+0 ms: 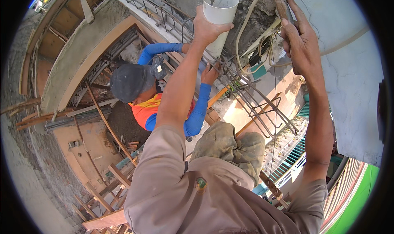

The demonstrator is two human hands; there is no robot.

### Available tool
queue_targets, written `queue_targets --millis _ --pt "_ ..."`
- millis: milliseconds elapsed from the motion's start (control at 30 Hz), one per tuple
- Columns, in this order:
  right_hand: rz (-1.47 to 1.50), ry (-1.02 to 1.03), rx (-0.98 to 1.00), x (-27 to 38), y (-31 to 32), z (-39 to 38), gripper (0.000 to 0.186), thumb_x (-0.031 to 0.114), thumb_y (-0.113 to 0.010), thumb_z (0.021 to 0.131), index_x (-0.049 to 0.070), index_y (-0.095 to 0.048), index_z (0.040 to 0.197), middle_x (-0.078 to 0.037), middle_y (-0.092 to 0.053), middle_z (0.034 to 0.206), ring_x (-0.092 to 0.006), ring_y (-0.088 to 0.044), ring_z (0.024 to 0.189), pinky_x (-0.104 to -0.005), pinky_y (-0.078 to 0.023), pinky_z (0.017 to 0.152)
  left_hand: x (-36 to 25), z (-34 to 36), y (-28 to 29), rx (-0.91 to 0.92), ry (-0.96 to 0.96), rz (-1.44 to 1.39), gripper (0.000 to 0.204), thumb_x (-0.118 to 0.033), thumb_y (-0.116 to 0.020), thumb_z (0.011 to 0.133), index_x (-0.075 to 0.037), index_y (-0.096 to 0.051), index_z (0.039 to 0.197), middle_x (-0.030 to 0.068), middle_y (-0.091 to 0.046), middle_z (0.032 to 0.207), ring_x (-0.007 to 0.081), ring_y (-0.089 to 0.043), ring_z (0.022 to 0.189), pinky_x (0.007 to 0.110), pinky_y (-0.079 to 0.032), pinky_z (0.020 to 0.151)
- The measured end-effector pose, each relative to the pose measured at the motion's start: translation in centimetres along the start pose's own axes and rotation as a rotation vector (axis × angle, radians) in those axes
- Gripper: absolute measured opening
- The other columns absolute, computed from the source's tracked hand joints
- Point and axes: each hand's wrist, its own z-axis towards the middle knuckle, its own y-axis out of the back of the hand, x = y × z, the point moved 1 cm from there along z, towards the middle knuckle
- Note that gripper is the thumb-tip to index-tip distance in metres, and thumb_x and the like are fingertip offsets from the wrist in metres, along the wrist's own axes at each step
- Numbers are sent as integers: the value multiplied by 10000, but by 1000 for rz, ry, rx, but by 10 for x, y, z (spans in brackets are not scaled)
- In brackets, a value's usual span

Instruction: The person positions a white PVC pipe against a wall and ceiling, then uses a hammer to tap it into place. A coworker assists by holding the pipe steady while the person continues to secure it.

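Observation:
My left hand (207, 26) grips an upright white plastic pipe (221, 10) near its top, which is open and has grey smears. The pipe stands beside grey concrete and rebar cages (262, 104). My right hand (297, 41) is closed on a short, weathered wooden piece (282, 7) at the upper right, next to a pale wall and looping cream cables (242, 36). Below the pipe, a co-worker (133, 82) in blue sleeves, a dark cap and an orange vest has a hand (209, 73) at the rebar around the pipe's lower part.
A curved concrete ledge with formwork (69, 63) fills the upper left. Timber props (111, 131) and plywood (80, 156) lie lower left. A pale wall (349, 82) borders the right. Far below are a sunlit strip of ground and green railings (289, 156).

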Motion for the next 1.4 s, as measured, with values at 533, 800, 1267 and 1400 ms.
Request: queue_targets --millis 533,800,1267,1400 --pt "-253 341 -107 6 -28 38 534 232 -538 1050 107 -420 1555 -221 -584 1427 -425 -572 1275 -434 -449 1074 -2 0 1 10 56 -26 983 -374 -1008 499 15 -479 1231 190 -711 1117 311 -713 1027 412 -562 919" --pt "-469 391 -48 -30 -10 2 553 307 -549 1065 106 -427 1565 -222 -700 1194 -346 -707 1026 -395 -539 901 -5 -1 1 12 53 19 986 -400 -1004 504 18 -480 1227 193 -718 1109 323 -717 1026 417 -564 919" --pt "344 -803 94 -135 -58 -278 362 373 -688 987 26 -586 980 -11 -534 731 -117 -491 670 -322 -430 607 17 4 -16 63 -7 -165 870 -249 -997 570 31 -477 1209 147 -688 1100 232 -684 987 367 -571 850" --pt "333 -987 199 -171 -81 -345 365 355 -676 983 14 -552 940 -68 -509 736 -159 -459 711 -363 -432 650 16 5 -17 101 19 -159 857 -183 -976 591 36 -481 1255 136 -681 1106 226 -677 992 360 -571 850"
